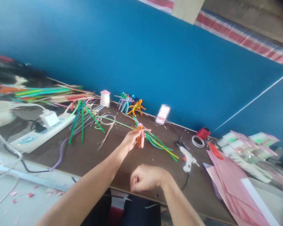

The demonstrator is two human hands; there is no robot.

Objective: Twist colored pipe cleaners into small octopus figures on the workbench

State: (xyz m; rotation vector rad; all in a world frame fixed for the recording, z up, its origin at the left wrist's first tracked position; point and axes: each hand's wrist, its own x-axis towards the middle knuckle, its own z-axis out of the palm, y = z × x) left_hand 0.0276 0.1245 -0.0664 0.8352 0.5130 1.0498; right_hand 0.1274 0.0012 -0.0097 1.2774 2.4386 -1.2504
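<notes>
My left hand (131,140) pinches a small pipe-cleaner figure (141,137) in pink and orange, its limbs pointing outward above the table. Lower and nearer to me, my right hand (147,178) is curled closed and slightly blurred; anything inside its fingers is hidden. Just behind the held figure lie green and yellow pipe cleaners (161,146). Against the blue wall stand finished-looking pipe-cleaner figures, some blue and purple (125,102), others orange and yellow (136,108).
A white power strip (29,138) with plugs and cables sits left, near bundled pipe cleaners (37,92). To the right lie a glue gun (188,159), scissors (179,142), a tape roll (198,141) and pink sheets (228,185). A small white-and-pink container (105,99) stands at the back.
</notes>
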